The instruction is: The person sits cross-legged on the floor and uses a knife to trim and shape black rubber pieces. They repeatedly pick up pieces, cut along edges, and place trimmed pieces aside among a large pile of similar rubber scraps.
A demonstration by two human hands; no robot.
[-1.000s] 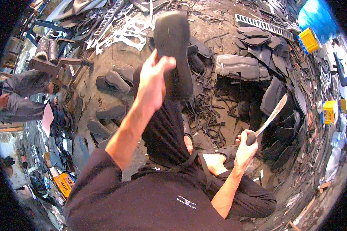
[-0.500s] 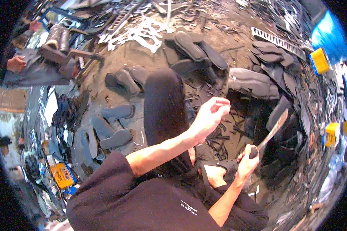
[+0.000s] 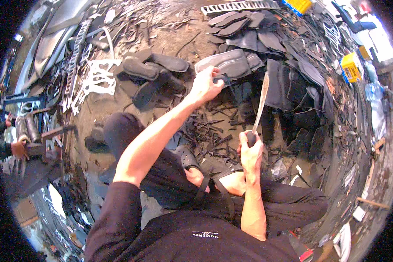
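My right hand (image 3: 250,150) is wrapped round the dark handle of a long-bladed knife (image 3: 262,104), its blade pointing up and away from me. My left hand (image 3: 207,87) reaches forward with fingers curled together beside a thick grey moulded sole piece (image 3: 231,64). Something dark shows at its fingertips, too small to name. Right of the blade, several dark flat sole pieces (image 3: 277,85) lean in a heap. Between my legs and that heap, thin black offcuts (image 3: 214,142) litter the ground.
A pile of dark soles (image 3: 144,72) lies ahead on the left. White cut-out frames (image 3: 101,76) lie beyond it. A yellow box (image 3: 351,67) stands at the right. Far left, another person's hand (image 3: 19,149) is near a metal tool (image 3: 52,133).
The view has swung to the right. My left hand has reached forward to the grey sole piece, its fingers now curled. The knife stays in my right hand, its blade now more upright.
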